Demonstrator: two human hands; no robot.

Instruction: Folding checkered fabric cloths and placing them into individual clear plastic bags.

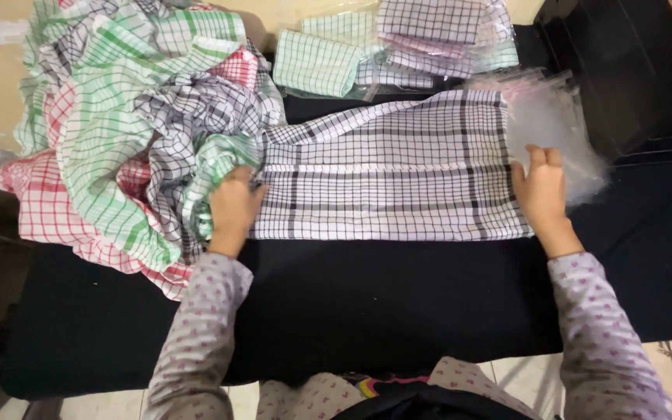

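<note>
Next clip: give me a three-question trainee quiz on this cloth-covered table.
1. True or false: the black-and-white checked cloth lies spread flat on the black table cover.
2. Which hand touches the clear plastic bags? A) left hand B) right hand C) neither
3. Fill in: the loose heap of checked cloths lies on the person's ____ side.

Key:
1. True; the left hand and right hand rest on its two ends.
2. B
3. left; folded checked cloths lie at the far edge.

heap of checked cloths [126,132], folded cloths in clear bags [398,47], black table cover [383,303]
</note>
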